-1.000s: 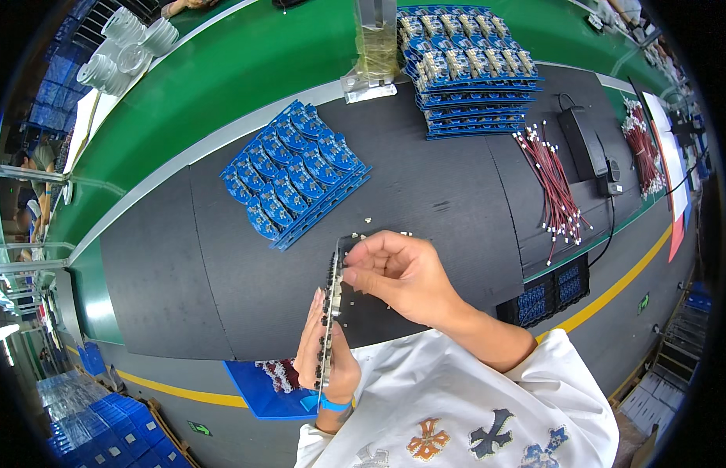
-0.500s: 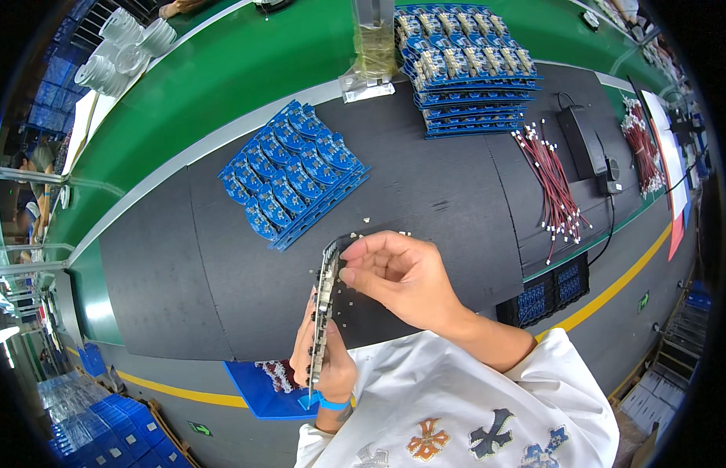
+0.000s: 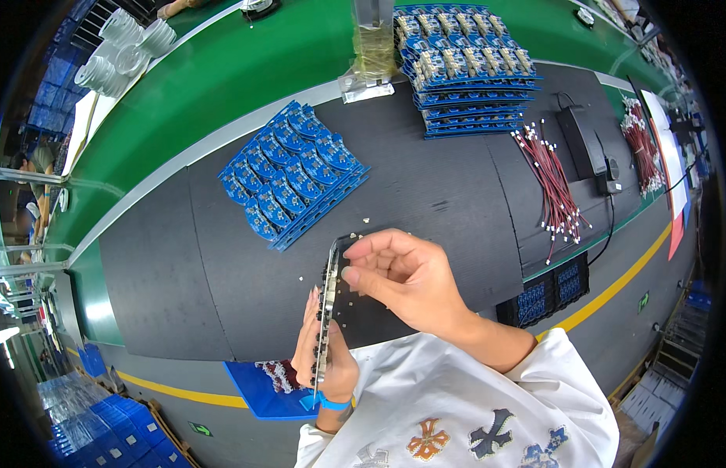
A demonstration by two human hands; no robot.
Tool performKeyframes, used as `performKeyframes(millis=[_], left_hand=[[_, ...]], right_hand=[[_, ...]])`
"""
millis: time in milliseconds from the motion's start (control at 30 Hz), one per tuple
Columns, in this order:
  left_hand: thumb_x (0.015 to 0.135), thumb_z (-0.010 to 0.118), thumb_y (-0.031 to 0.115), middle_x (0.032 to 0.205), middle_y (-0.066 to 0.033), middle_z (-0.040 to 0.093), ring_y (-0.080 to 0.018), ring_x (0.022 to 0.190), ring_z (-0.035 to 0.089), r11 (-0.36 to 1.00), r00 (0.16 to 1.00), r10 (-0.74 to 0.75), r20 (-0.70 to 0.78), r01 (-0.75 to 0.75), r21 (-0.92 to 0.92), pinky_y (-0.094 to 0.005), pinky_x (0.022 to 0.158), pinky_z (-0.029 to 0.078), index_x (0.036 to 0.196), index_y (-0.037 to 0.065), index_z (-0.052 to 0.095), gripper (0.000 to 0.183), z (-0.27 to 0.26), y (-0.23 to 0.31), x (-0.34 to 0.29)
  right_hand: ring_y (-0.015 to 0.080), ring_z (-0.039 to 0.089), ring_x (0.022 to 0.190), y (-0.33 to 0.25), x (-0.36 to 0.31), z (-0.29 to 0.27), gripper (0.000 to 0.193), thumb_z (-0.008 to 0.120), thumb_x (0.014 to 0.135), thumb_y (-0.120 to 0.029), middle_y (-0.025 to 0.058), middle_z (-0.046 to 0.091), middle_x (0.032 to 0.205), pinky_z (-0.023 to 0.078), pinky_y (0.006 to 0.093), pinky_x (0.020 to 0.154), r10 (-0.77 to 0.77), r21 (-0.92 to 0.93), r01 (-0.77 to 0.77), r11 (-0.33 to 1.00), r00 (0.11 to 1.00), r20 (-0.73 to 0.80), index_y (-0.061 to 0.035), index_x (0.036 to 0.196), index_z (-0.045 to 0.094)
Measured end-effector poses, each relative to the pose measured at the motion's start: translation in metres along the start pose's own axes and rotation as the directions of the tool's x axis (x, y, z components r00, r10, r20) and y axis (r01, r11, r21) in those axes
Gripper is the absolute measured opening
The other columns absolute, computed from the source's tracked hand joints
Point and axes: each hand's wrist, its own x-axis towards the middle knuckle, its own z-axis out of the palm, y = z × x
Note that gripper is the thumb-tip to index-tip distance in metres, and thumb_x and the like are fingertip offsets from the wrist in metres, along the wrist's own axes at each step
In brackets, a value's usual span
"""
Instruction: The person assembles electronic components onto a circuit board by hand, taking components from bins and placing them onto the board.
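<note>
Circuit panel (image 3: 327,308) gripped on edge by left hand (image 3: 342,372), lower centre; right hand (image 3: 411,282) half-curled alongside, contents unclear.

A black adapter (image 3: 583,144) lies between red-wire bundles (image 3: 556,193).

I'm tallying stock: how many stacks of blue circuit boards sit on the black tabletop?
2: a low stack left of centre and a taller stack at the far side, right of centre.
</note>
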Motion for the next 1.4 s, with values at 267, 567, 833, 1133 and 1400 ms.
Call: performKeyframes(millis=[267, 567, 833, 1133, 1400], left_hand=[[0.079, 0.059, 0.000, 0.083, -0.0121, 0.063, -0.0125, 0.069, 0.056, 0.996, 0.994, 0.084, 0.064, -0.086, 0.029, -0.0235, 0.059, 0.043, 0.091, -0.009, 0.058, 0.015, -0.002, 0.007, 0.006], [0.079, 0.057, 0.000, 0.073, -0.0113, 0.062, -0.0129, 0.058, 0.052, 0.969, 0.971, 0.234, 0.047, -0.237, 0.075, -0.0236, 0.052, 0.040, 0.087, -0.009, 0.058, 0.012, 0.006, 0.015, 0.016], [0.072, 0.049, -0.016, 0.100, -0.0262, 0.058, -0.0404, 0.099, 0.055, 0.989, 0.962, 0.135, 0.237, -0.145, 0.026, -0.0546, 0.088, 0.039, 0.098, -0.008, 0.051, 0.028, -0.001, 0.020, 0.017], [0.070, 0.047, -0.018, 0.101, -0.0254, 0.058, -0.0400, 0.101, 0.054, 0.986, 0.965, 0.161, 0.209, -0.167, 0.012, -0.0550, 0.089, 0.038, 0.100, -0.007, 0.052, 0.033, 0.003, 0.026, 0.023], [0.068, 0.047, -0.019, 0.102, -0.0254, 0.057, -0.0400, 0.101, 0.054, 0.981, 0.955, 0.184, 0.231, -0.195, 0.023, -0.0559, 0.089, 0.038, 0.102, -0.007, 0.052, 0.036, 0.003, 0.027, 0.023]], right_hand=[[0.0094, 0.059, 0.080, 0.001, 0.006, -0.001, 0.020, 0.059, 0.079, 0.003, 0.0070, 0.061, 0.087, 0.049, 0.0207, 0.072, 0.006, 0.168, -0.014, 0.986, 0.999, 0.047, 0.0048, 0.097, 0.053], [0.0088, 0.059, 0.078, -0.008, -0.003, 0.001, 0.018, 0.060, 0.078, 0.003, 0.0068, 0.061, 0.085, 0.049, 0.0206, 0.071, -0.035, -0.045, 0.032, 0.998, 0.998, -0.055, 0.0042, 0.095, 0.054], [0.0106, 0.059, 0.079, -0.010, -0.001, -0.003, 0.017, 0.061, 0.078, 0.000, 0.0077, 0.061, 0.086, 0.049, 0.0218, 0.071, 0.082, 0.271, -0.103, 0.957, 0.993, 0.089, 0.0024, 0.094, 0.055], [0.0097, 0.059, 0.072, -0.019, -0.002, -0.001, 0.017, 0.062, 0.078, -0.002, 0.0066, 0.061, 0.082, 0.049, 0.0207, 0.065, 0.121, 0.167, -0.127, 0.978, 0.992, 0.047, 0.0020, 0.094, 0.056], [0.0094, 0.059, 0.075, -0.014, 0.002, -0.004, 0.019, 0.061, 0.079, -0.001, 0.0067, 0.062, 0.085, 0.048, 0.0199, 0.067, 0.075, 0.266, -0.087, 0.960, 0.996, 0.053, 0.0027, 0.096, 0.055]])
